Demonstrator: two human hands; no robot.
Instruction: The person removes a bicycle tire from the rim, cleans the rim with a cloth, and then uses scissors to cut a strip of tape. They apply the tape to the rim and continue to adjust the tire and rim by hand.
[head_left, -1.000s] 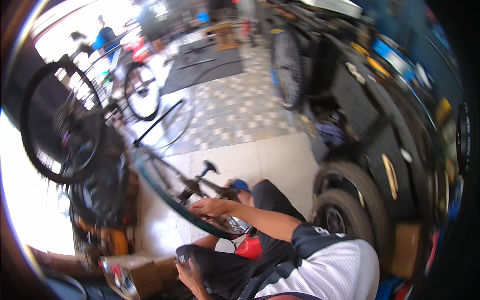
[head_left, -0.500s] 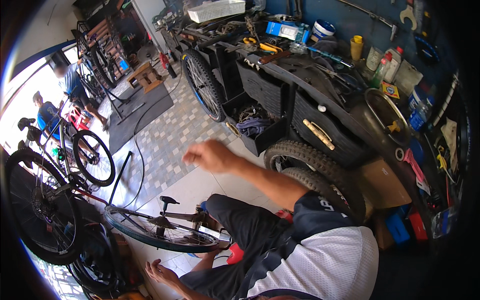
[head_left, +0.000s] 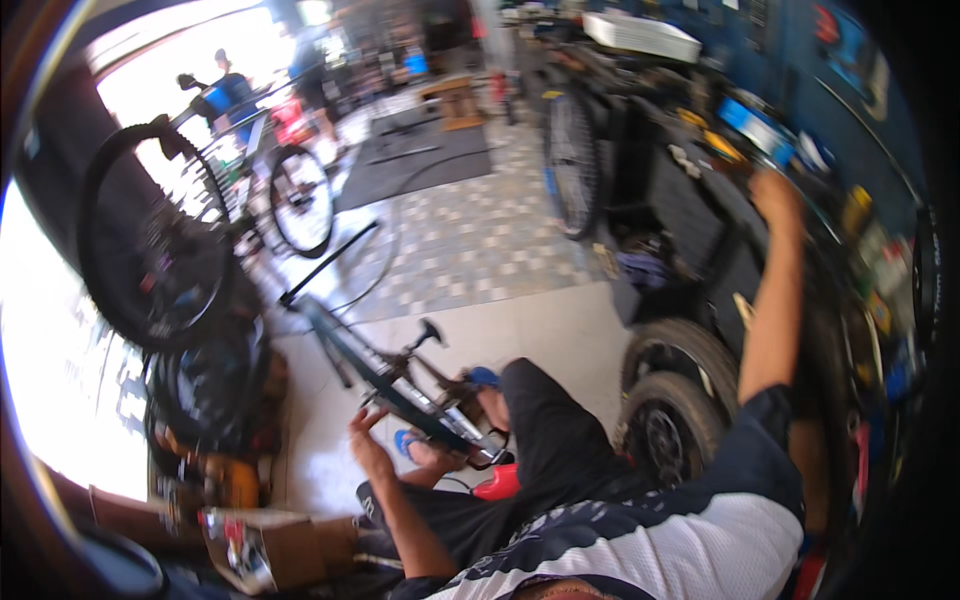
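A bicycle wheel [head_left: 350,362] with a dark tyre leans at a slant in front of my knees, seen nearly edge-on. A dark stand with a T-shaped handle [head_left: 430,332] is beside it. My left hand [head_left: 372,450] is raised near the wheel's near side, its fingers apart, with nothing visible in it. With the arm stretched out, my right hand [head_left: 776,200] is at the cluttered workbench [head_left: 725,205], near yellow-handled tools [head_left: 722,142] and a blue-and-white box [head_left: 750,125]. Motion blur hides whether its fingers hold anything.
Two loose wheels with thick tyres [head_left: 690,400] stand against the bench at my right. A bicycle [head_left: 150,235] is at the left. An open cardboard box [head_left: 310,550] sits low on the left. A red object [head_left: 497,482] lies by my legs. Other people are in the background.
My right hand has swung from above the floor to the bench top at the right. My left hand has come up, nearer the wheel. The view has turned left.
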